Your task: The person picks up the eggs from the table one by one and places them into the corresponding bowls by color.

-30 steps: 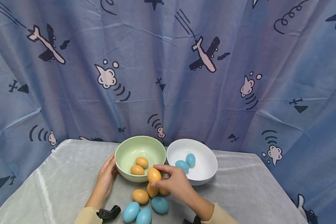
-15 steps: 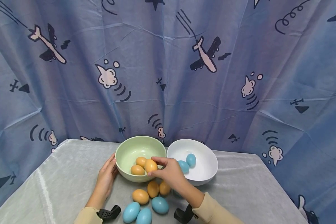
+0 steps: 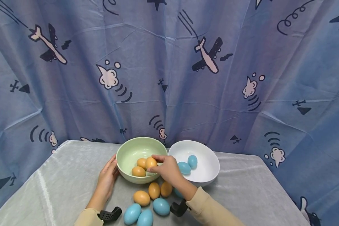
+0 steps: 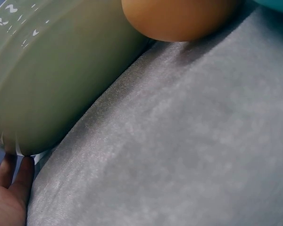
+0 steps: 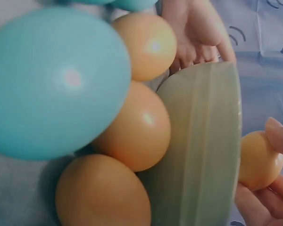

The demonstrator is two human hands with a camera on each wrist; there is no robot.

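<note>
At the lower left of my head view a cream left sleeve [image 3: 88,218] ends beside a black wrist camera [image 3: 110,215], and the forearm rises steeply from it. The left hand [image 3: 107,177] lies along the outer left side of the green bowl [image 3: 130,151], its fingers pointing up and away from me, extended and resting on the wall, not clenched.

Inside that bowl I see two yellow eggs [image 3: 138,171] side by side. In front of it, on the grey worktop [image 3: 59,182], I have three blue eggs [image 3: 132,214] with three orange eggs [image 3: 154,190] just beyond them; a fourth blue egg [image 3: 177,192] is partly hidden by the right wrist.

The right hand [image 3: 169,168] reaches in over the green bowl's right rim, its forearm slanting up and leftward from a cream right sleeve [image 3: 212,208]. It pinches a held egg [image 3: 151,163], yellow too, with the thumb on the near side and a finger on the far side. The egg sits within the bowl's mouth; I cannot tell whether it touches the bowl.

Rightmost, the white bowl [image 3: 206,171] contains two small eggs [image 3: 192,161], both blue.
</note>
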